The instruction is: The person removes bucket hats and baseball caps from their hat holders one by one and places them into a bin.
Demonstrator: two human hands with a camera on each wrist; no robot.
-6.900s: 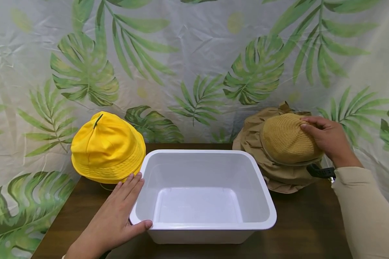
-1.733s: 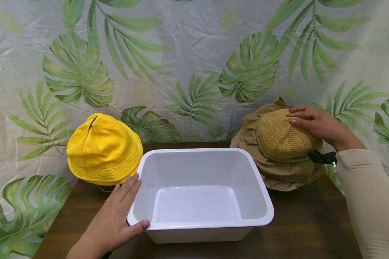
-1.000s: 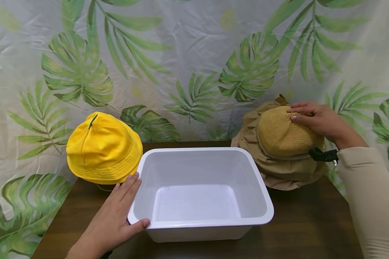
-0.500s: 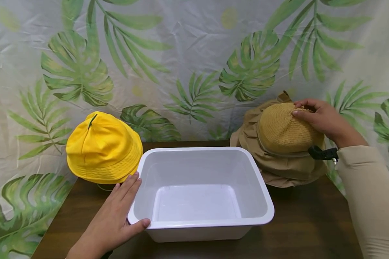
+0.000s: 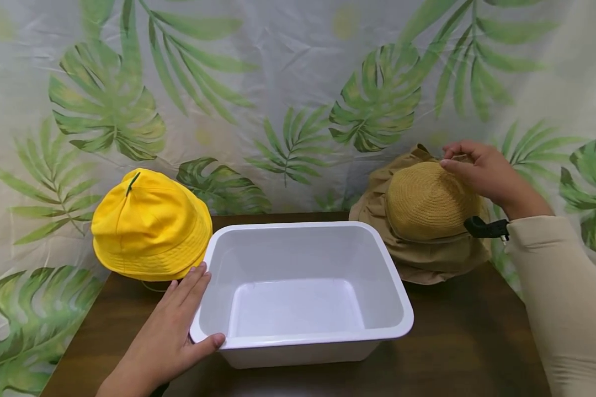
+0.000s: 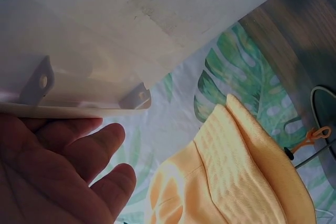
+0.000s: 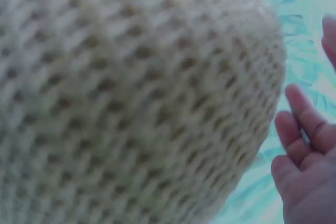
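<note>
My left hand (image 5: 166, 331) rests with straight fingers along the left rim of a white plastic tub (image 5: 298, 340), thumb on its near corner. In the left wrist view the fingers lie under the tub's rim. Just behind that hand sits a yellow bucket hat (image 5: 151, 226) with a small green stem on its crown. My right hand (image 5: 491, 173) hovers right at the top of a tan woven hat (image 5: 427, 204), its fingers loosely bent and holding nothing. In the right wrist view several fingers show apart from the weave. Beneath the woven hat lies a khaki cloth hat (image 5: 432, 270).
Everything stands on a dark wooden table (image 5: 457, 342). Behind it hangs a leaf-print cloth (image 5: 288, 82). A cord (image 6: 315, 95) with an orange toggle hangs from the yellow hat in the left wrist view. A black wrist strap (image 5: 487, 227) circles my right wrist.
My right hand pinched the woven hat's crown half a second ago; now it has let go and lifted slightly off it. The left hand stays on the tub. The head view shifted a little.
</note>
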